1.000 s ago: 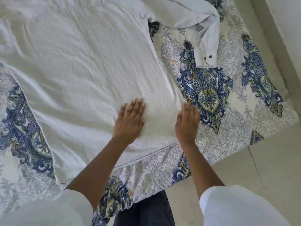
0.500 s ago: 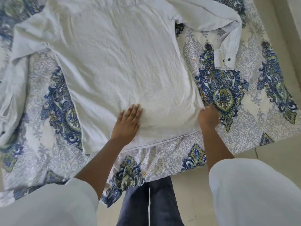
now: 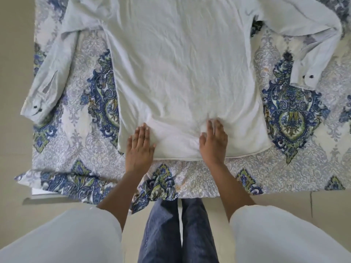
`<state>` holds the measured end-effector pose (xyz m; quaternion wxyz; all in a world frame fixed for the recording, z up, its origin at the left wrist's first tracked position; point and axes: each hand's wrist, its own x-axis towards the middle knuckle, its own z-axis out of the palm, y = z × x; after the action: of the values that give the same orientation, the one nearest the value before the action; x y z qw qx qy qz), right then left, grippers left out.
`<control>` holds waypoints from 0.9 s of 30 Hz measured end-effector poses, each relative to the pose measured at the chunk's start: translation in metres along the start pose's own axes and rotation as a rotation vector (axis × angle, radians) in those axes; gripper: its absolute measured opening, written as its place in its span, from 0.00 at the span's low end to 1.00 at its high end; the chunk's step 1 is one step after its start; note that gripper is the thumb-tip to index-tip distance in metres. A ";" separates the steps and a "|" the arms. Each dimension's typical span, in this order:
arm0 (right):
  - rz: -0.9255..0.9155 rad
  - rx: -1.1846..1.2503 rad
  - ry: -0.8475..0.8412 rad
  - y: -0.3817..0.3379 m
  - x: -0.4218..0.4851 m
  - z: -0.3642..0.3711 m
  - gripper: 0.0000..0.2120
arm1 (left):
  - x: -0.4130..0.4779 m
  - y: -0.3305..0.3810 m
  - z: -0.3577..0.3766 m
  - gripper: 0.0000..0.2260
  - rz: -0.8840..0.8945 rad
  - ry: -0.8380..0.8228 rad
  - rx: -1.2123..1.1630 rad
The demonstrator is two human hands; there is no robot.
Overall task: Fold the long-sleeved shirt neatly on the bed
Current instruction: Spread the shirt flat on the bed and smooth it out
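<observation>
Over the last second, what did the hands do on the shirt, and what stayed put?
The right hand went out to the shirt's right edge, then came back inward onto the hem. The left hand shifted toward the shirt's left edge. Both lie flat, grasping nothing. The shirt stays spread on the bedsheet, sleeves unfolded.

A home bedroom: a bed point(image 3: 284, 173) dressed in a white sheet with blue-and-green paisley medallions, a white long-sleeved shirt point(image 3: 180, 73) spread over it, and a plain beige tiled floor point(image 3: 17, 92) around the bed's edges.
</observation>
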<state>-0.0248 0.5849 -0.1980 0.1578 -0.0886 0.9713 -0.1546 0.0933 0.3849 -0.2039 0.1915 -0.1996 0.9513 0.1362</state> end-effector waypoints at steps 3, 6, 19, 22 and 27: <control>-0.034 -0.013 -0.001 -0.007 -0.002 -0.004 0.25 | -0.008 -0.008 -0.014 0.27 -0.136 0.061 -0.074; -0.206 -0.009 -0.025 -0.024 -0.008 -0.004 0.23 | 0.001 -0.007 -0.031 0.26 -0.528 0.233 -0.313; -0.152 0.054 0.030 -0.035 -0.005 0.002 0.16 | 0.017 -0.041 -0.050 0.14 -0.870 0.156 -0.639; -0.192 0.043 0.089 -0.042 0.001 0.004 0.18 | 0.022 -0.012 -0.054 0.18 -0.698 0.271 -0.214; -0.430 -0.050 -0.038 -0.060 0.028 0.021 0.25 | 0.062 0.045 -0.027 0.26 0.154 0.069 -0.077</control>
<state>-0.0367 0.5167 -0.2052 0.1371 -0.3007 0.9303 -0.1590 0.0134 0.3956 -0.1978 0.1398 -0.1377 0.9639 0.1801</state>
